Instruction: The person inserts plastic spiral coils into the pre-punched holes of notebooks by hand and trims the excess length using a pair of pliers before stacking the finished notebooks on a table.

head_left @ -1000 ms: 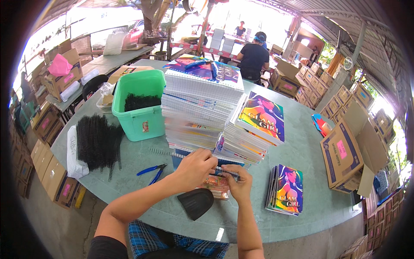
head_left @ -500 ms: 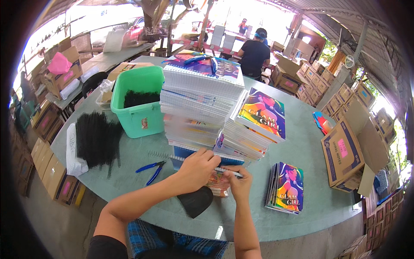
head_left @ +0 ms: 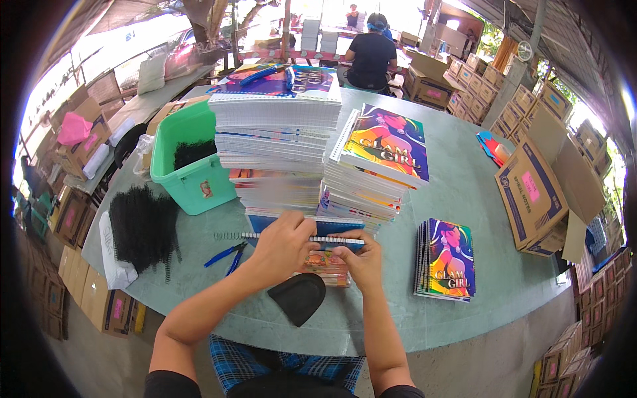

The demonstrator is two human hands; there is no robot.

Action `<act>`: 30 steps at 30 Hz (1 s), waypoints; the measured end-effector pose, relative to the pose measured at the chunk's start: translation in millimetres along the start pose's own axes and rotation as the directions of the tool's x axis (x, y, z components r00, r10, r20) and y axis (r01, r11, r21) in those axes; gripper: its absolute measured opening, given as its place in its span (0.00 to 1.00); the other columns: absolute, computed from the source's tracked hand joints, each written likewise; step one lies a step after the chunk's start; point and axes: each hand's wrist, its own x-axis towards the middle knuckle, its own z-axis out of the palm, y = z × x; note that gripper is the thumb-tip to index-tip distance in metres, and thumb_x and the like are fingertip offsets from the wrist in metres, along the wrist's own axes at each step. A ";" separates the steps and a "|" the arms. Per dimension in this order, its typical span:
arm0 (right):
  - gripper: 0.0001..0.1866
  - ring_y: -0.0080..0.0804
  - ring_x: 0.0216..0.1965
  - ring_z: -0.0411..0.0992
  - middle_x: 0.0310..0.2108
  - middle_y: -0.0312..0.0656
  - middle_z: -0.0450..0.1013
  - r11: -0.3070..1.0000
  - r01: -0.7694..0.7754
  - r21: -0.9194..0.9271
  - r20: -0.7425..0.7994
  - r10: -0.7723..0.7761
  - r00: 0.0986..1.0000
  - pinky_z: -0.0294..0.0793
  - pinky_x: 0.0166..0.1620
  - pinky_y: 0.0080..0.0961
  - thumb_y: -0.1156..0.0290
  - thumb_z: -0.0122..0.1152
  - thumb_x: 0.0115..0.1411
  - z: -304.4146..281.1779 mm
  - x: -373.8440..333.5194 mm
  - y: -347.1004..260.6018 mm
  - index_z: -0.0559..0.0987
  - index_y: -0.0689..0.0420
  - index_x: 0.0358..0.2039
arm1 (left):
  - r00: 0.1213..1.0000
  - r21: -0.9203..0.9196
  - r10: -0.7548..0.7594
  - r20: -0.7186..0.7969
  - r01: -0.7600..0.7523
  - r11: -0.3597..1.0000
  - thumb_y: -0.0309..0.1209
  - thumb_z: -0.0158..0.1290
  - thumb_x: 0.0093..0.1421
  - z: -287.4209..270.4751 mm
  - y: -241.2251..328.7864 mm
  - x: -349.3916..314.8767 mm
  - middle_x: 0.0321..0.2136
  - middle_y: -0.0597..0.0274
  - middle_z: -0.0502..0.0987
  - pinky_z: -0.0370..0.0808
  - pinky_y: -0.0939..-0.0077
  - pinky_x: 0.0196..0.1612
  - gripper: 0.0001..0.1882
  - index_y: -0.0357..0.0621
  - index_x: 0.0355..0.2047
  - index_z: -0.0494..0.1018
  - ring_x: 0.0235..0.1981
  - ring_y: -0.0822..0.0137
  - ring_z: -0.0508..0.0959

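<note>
Both hands hold a thin spiral notebook (head_left: pixel 337 240) by its edge, spine up, in front of the tall stack. A dark spiral coil (head_left: pixel 227 235) runs along that edge and sticks out past its left end. My left hand (head_left: pixel 286 244) is closed over the middle of the spine, its fingertips hidden partly behind it. My right hand (head_left: pixel 359 257) grips the right end between thumb and fingers. Just below lies a small pile of notebooks (head_left: pixel 330 265) with orange-red covers. A black rounded pad (head_left: pixel 300 298) rests on the table nearer me.
Blue-handled pliers (head_left: pixel 225 257) and a heap of black coils (head_left: pixel 142 225) lie left. Behind them stands a green bin (head_left: pixel 192 189) of coils. Tall notebook stacks (head_left: pixel 275 126) rise ahead; a smaller stack (head_left: pixel 451 259) and open carton (head_left: pixel 531 199) stand right. A person (head_left: pixel 373 56) sits beyond.
The notebook has gone from sloping down at the right to nearly level. My right hand has shifted up along its end. My left hand stays closed at the spine. The whole view has shifted slightly.
</note>
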 end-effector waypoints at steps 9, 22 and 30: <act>0.09 0.29 0.43 0.72 0.39 0.45 0.75 0.999 -0.046 0.008 -0.040 0.046 0.998 0.71 0.48 0.25 0.82 0.61 0.53 -5.3 -1.4 -1.8 0.76 0.63 0.36 | 1.000 0.005 0.000 -0.011 0.000 1.000 0.31 0.59 0.47 5.5 11.2 6.5 0.29 0.55 0.71 0.70 0.64 0.35 0.15 0.42 0.35 0.71 0.34 0.55 0.72; 0.11 0.27 0.41 0.72 0.42 0.46 0.75 0.963 0.188 0.191 -0.113 -0.169 0.979 0.71 0.47 0.24 0.74 0.62 0.55 -8.5 -7.2 8.3 0.75 0.64 0.38 | 0.993 0.102 0.116 -0.022 -0.113 0.988 0.31 0.57 0.49 11.2 12.3 2.6 0.27 0.57 0.70 0.69 0.64 0.35 0.10 0.42 0.29 0.69 0.33 0.56 0.71; 0.09 0.29 0.44 0.71 0.43 0.47 0.74 0.953 0.195 0.233 -0.116 -0.172 0.978 0.70 0.49 0.25 0.74 0.60 0.57 -11.7 -9.4 8.5 0.76 0.65 0.37 | 0.998 -0.007 0.069 0.015 -0.069 0.998 0.32 0.57 0.49 17.2 19.0 9.6 0.30 0.55 0.71 0.69 0.62 0.35 0.12 0.41 0.32 0.70 0.33 0.53 0.71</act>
